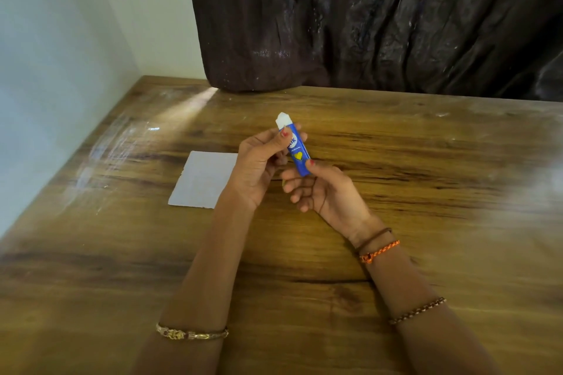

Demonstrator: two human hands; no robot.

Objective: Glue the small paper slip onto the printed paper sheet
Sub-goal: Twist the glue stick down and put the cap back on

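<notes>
The person's two hands meet above the middle of the table, both closed around a glue stick [295, 148]. The left hand [259, 167] grips the upper part of the tube, its thumb laid across the front and its fingers curled behind, so only their tips show at the tube's right side. The right hand [326, 189] pinches the lower end between thumb and forefinger, while its other fingers hang loosely curled below. The glue stick is a smooth blue plastic cylinder with white lettering and a yellow heart printed on it; it tilts slightly, its top leaning away from the person, and a blunt white stub of waxy glue stands out of the open top. Whether either hand also holds the small paper slip cannot be told. A paper sheet [202, 179] lies flat on the table just left of the left hand, a pale rectangle whose right edge is hidden behind that hand; any print on it is too faint to read. The left forearm carries a thin gold bangle [192, 334], and the right wrist wears an orange braided thread [379, 251] beside a dark cord, with a beaded bracelet [417, 310] further up. The table [426, 176] is glossy brown wood with dark streaked grain. A wrinkled dark brown curtain [365, 18] hangs behind it.
</notes>
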